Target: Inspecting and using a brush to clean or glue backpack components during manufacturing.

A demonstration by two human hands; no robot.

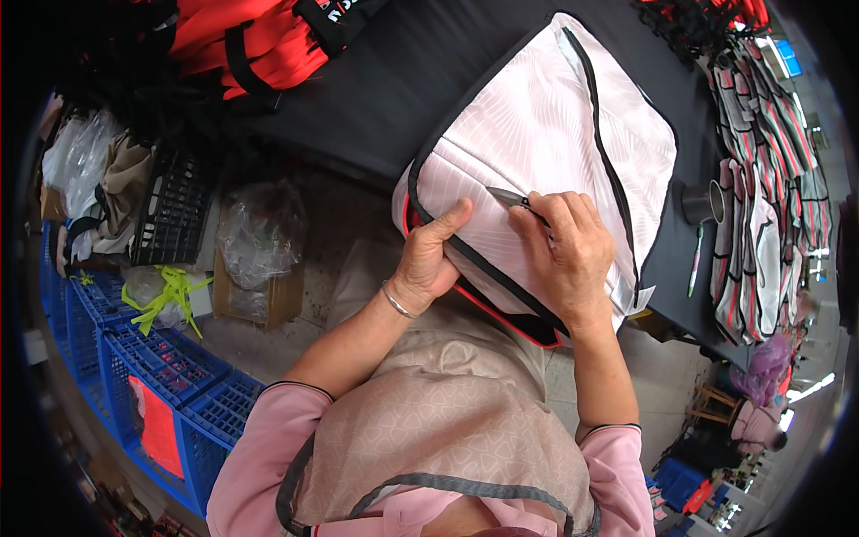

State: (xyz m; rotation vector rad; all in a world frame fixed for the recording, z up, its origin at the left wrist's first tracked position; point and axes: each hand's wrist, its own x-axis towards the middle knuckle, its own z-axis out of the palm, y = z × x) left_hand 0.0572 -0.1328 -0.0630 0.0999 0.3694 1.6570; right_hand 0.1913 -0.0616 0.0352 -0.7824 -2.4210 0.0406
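A pale pink sewn bag [501,125] with black edging and a black zipper lies partly on the black-covered table and hangs over its near edge towards my lap. My left hand [432,255] is closed on the bag's near left edge, thumb on top and the other fingers hidden beneath. In my right hand [573,246] is a pair of small dark thread snips [510,196], pointing left just over the bag's seam. Whether the blades touch the fabric I cannot make out. Red trim [501,312] shows along the bag's lower opening.
A red fabric bundle [255,45] sits at the table's far left. To the right are a grey metal cup [701,203], a pen [695,261] and stacked striped pieces [761,188]. Blue crates [170,367], a black crate [176,201] and a cardboard box [259,291] stand left.
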